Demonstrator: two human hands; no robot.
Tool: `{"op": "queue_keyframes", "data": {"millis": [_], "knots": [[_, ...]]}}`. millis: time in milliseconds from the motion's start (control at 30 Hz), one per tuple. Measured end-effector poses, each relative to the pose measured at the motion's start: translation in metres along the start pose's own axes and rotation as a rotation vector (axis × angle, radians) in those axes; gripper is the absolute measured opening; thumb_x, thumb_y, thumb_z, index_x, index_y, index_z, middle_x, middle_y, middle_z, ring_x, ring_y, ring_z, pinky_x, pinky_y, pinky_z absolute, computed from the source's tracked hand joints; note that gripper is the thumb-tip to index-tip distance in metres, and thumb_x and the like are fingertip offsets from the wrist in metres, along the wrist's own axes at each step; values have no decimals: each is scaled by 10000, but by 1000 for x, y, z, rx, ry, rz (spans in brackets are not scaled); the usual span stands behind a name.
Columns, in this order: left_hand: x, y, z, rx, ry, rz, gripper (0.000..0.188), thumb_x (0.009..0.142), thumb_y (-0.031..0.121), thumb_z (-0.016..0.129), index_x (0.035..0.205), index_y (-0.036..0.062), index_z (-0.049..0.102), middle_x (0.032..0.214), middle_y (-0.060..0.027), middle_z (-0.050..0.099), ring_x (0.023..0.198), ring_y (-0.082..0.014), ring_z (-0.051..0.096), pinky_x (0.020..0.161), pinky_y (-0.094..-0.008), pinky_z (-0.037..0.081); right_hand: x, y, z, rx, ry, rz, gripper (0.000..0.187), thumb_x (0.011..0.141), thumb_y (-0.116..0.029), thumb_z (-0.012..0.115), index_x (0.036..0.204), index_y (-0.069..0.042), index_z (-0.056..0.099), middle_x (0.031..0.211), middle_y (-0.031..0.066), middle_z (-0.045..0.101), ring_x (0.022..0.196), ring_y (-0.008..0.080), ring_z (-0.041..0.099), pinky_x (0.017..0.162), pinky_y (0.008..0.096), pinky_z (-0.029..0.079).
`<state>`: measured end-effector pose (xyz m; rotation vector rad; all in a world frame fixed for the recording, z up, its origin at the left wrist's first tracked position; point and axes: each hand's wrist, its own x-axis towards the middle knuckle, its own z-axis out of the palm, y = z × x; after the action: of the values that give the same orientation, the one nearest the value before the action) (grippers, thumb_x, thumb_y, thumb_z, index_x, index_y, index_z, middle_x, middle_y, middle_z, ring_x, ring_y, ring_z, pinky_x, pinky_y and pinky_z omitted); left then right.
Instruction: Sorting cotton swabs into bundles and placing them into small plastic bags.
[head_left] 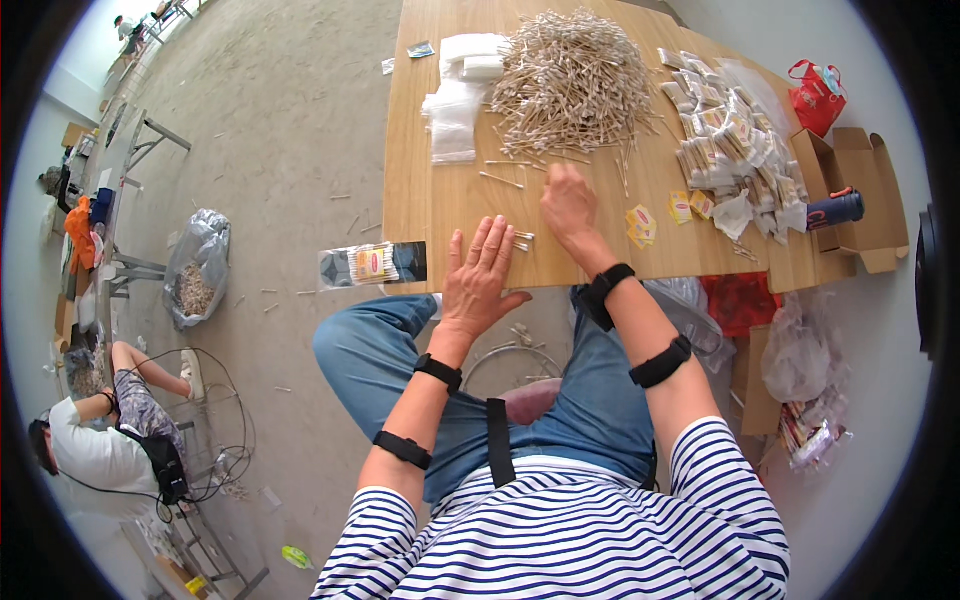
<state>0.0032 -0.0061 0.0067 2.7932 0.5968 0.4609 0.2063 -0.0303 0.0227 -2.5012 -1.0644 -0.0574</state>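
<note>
Left hand (480, 275): spread | right hand (570, 208): curled, pinch unclear | 1 swab heap (575, 85) | 1 bottle (837, 209)

Swab pile (575, 85) on table (420, 190), bags (455, 125) to its left, packs (735, 140) to its right, box (878, 165) right of packs

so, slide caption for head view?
Left hand flat by loose cotton swabs, right hand curled near large swab pile on table.

White-tipped swabs (575, 85), navy-striped shirt (560, 535), red bag (818, 102)
</note>
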Motion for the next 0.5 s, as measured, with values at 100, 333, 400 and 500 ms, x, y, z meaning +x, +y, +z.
{"op": "queue_keyframes", "data": {"millis": [100, 333, 400, 500], "knots": [[1, 1, 1, 3, -5, 0, 1141, 609, 555, 820, 1529, 78, 344, 1599, -84, 321, 1503, -232, 252, 1205, -555, 184, 11, -18, 9, 38, -62, -77, 96, 880, -134, 587, 933, -57, 612, 1001, 155, 635, 908, 383, 661, 794, 479, 535], [-1, 0, 0, 6, -14, -10, 1144, 614, 565, 812, 1532, 73, 337, 1601, -88, 319, 1501, -236, 259, 1200, -559, 188, 4, -37, 16, 167, -25, -192, 59, 870, -113, 608, 887, -59, 625, 992, 154, 613, 887, 380, 657, 769, 484, 530], [0, 1, -1, 5, -13, -5, 1143, 615, 568, 811, 1531, 72, 339, 1601, -89, 317, 1502, -236, 257, 1199, -559, 189, 2, -33, 20, 198, 0, -228, 45, 869, -101, 608, 864, -60, 626, 970, 153, 612, 877, 380, 656, 758, 485, 527], [1, 1, 0, 2, -10, 0, 1140, 615, 573, 808, 1528, 70, 346, 1604, -87, 311, 1503, -237, 252, 1199, -559, 189, 0, -25, 22, 198, 48, -271, 51, 868, -80, 600, 829, -61, 626, 931, 151, 612, 852, 384, 650, 726, 484, 517]]}}
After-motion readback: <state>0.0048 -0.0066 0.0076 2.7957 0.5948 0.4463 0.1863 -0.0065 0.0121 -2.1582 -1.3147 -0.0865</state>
